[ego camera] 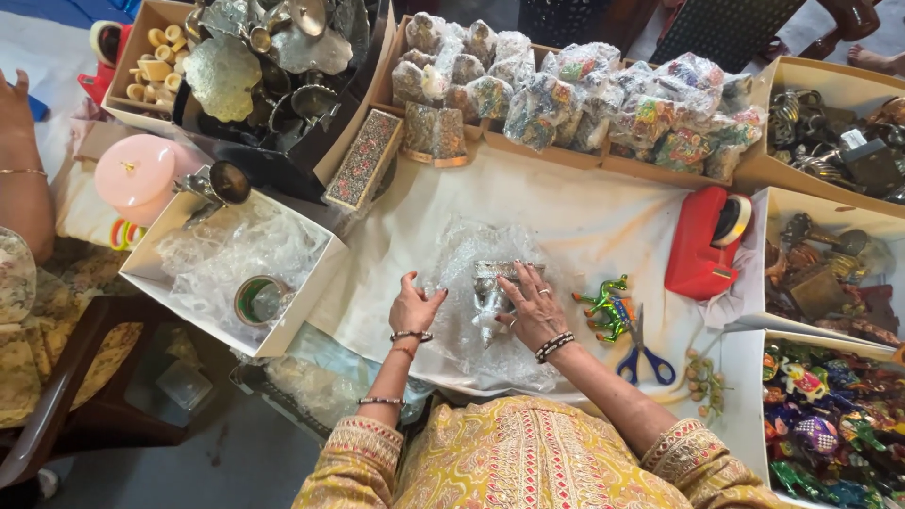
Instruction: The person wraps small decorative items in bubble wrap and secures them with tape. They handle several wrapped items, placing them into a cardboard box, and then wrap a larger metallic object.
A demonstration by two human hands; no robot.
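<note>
The silver metal figurine point(498, 290) lies on a sheet of bubble wrap point(471, 247), which is spread on the white cloth point(584, 221) covering the table directly in front of me. My right hand point(533, 306) rests on top of the figurine, fingers spread and pressing down on it and the wrap. My left hand point(415, 303) sits just beside the figurine, fingers curled onto the bubble wrap; whether it pinches the edge of the sheet is hard to make out from here.

To the right of the wrap lie green painted animal figures point(608, 306) and blue-handled scissors point(643, 353), the scissors touching the figures. Beyond them stands a red tape dispenser point(702, 245). To the left, an open white box point(236, 273) holds more plastic wrap and a roll of tape point(259, 300). Along the far edge, cardboard trays point(566, 155) hold small wrapped items point(584, 99). Another person's arm point(21, 160) shows at the far left.
</note>
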